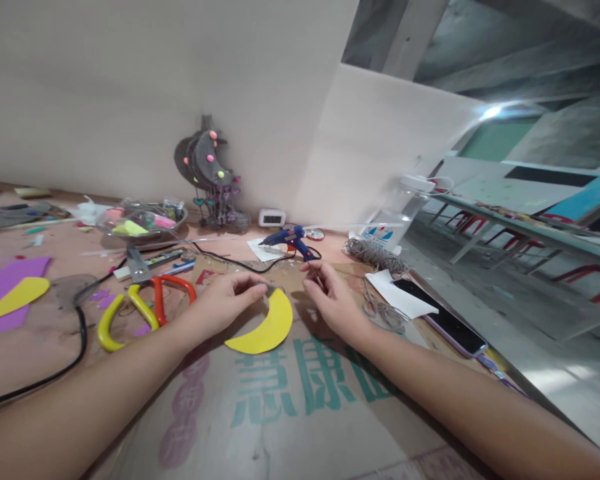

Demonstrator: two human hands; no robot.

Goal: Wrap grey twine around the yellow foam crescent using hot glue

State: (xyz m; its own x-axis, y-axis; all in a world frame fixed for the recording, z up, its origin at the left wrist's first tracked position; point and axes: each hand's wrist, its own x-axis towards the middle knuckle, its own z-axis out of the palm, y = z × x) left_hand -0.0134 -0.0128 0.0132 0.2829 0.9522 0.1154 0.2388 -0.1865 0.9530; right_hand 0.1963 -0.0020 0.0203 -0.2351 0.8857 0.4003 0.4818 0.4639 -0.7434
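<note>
A yellow crescent (pixel 270 328) lies over the printed cardboard sheet (pixel 220 427), its upper tip under the fingers of my left hand (pixel 237 297). That hand is closed, thumb and fingers pinching the crescent's top end, where a small grey bit shows. To the right, my right hand (pixel 333 300) is closed round a thin dark tool (pixel 317 277), whose tip points up toward the glue gun. A blue glue gun (pixel 291 239) rests behind both hands on a white paper piece (pixel 265 250).
Pliers with yellow handles (pixel 111 323) and red-handled ones (pixel 159 300) lie left, near a black cable (pixel 83 333). Behind stand a bowl of foam scraps (pixel 140 230), grey moon decorations (pixel 207 160) and a small clock (pixel 271 217). Grey yarn (pixel 375 253), a phone (pixel 445 320) and a bottle (pixel 397 213) are right.
</note>
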